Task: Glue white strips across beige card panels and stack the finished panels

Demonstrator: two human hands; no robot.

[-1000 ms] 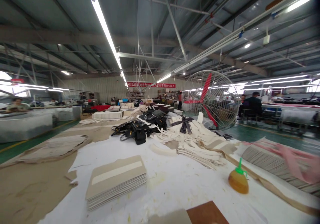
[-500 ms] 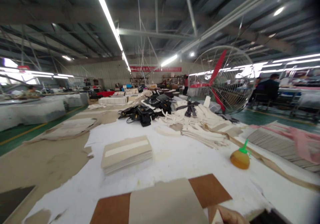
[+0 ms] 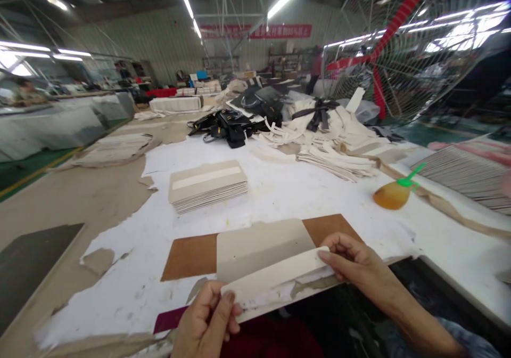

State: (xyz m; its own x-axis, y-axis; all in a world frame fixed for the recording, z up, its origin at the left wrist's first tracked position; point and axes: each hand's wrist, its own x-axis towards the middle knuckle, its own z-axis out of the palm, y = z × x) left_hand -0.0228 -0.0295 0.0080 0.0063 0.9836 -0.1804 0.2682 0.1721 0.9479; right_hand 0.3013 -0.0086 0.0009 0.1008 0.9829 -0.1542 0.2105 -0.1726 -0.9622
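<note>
Table [image 3: 459, 262] under white sheeting [image 3: 279, 190], fan [image 3: 375, 58] beyond — left hand [image 3: 209, 318], right hand [image 3: 353, 259]: each grip clamped on pale strip [image 3: 275, 270].

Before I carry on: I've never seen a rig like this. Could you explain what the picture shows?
There is no machine: a camera worn on a person's head looks forward and down at their work. Their bare left hand and right hand each hold one end of a pale strip. Just beyond it lies a beige panel, with brown material showing at both sides. Farther out on the white surface are a beige stack and a green-spouted bottle.
</note>
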